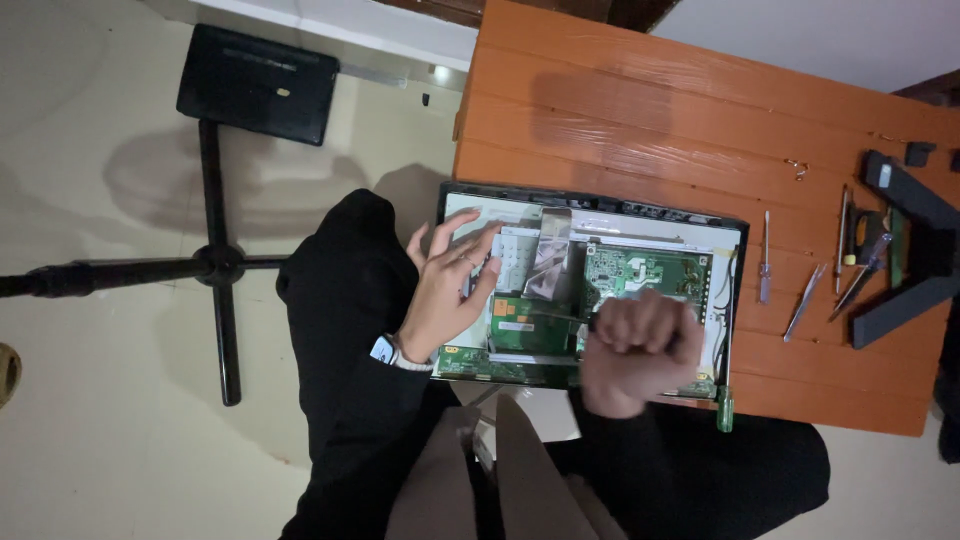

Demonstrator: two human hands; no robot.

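Observation:
An opened flat screen panel [455,195] lies face down on the orange wooden table [640,110], with green circuit boards [640,270] and a silver ribbon strip [552,250] showing inside. My left hand [450,290] rests flat on the panel's left part, fingers spread, holding nothing. My right hand [640,345] is a fist over the panel's near edge. It grips a dark-handled screwdriver [560,316] whose thin shaft points left onto a small green board [525,335]. A watch is on my left wrist.
Right of the panel lie a small screwdriver [765,262], tweezers [805,300], more thin tools [858,262] and a black stand [915,250]. A green-handled tool [725,408] sits at the table's near edge. A tripod [215,265] and a black pad [258,85] are on the floor to the left.

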